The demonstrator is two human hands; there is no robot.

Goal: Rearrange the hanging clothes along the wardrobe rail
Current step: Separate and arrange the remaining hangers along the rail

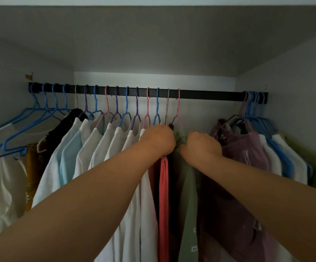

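A black rail [210, 95] runs across the wardrobe with coloured hangers on it. Several white shirts [104, 148] hang left of centre. In the middle hang a coral garment [163, 195] and a sage green garment [188, 201] on a pink hanger [178, 103]. My left hand [158, 138] and my right hand [200, 145] both grip the green garment at its collar, close together just under the hanger. The fingers are hidden behind the backs of the hands.
Empty blue hangers [21, 129] and a white top hang at the far left, next to a black garment [62, 129]. A mauve shirt [244, 167] and more light clothes crowd the right end. A bare stretch of rail lies between centre and right.
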